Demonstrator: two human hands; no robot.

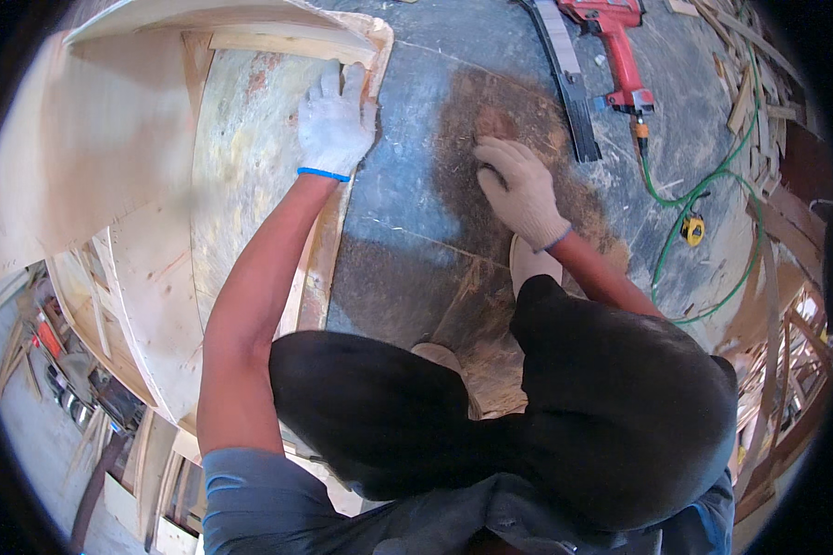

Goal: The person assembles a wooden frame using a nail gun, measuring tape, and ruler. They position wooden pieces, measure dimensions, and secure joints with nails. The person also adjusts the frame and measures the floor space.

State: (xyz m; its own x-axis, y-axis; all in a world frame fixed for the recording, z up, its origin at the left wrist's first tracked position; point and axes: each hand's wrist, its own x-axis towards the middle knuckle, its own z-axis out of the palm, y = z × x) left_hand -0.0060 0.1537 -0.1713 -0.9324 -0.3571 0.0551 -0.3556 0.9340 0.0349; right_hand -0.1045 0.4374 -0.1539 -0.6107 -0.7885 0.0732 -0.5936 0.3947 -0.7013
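Observation:
My left hand [336,120], in a white knit glove with a blue cuff, lies with fingers stretched on the inner side of a wooden frame's edge [319,264]. Its palm faces down over a curved plywood piece, and the fingertips reach the frame's upper corner. My right hand [520,190], also gloved, hovers at or touches a dark brown stained patch [467,139] of the worn blue-grey work surface [398,176]. Its fingers are bent toward the thumb; whatever they may hold is too small or hidden to make out.
A red nail gun [625,65] with a long black magazine [578,116] lies at the upper right. Its green air hose [662,268] loops beside a yellow tape measure [692,229]. Wood scraps [750,111] pile along the right rim; more offcuts litter the floor at lower left.

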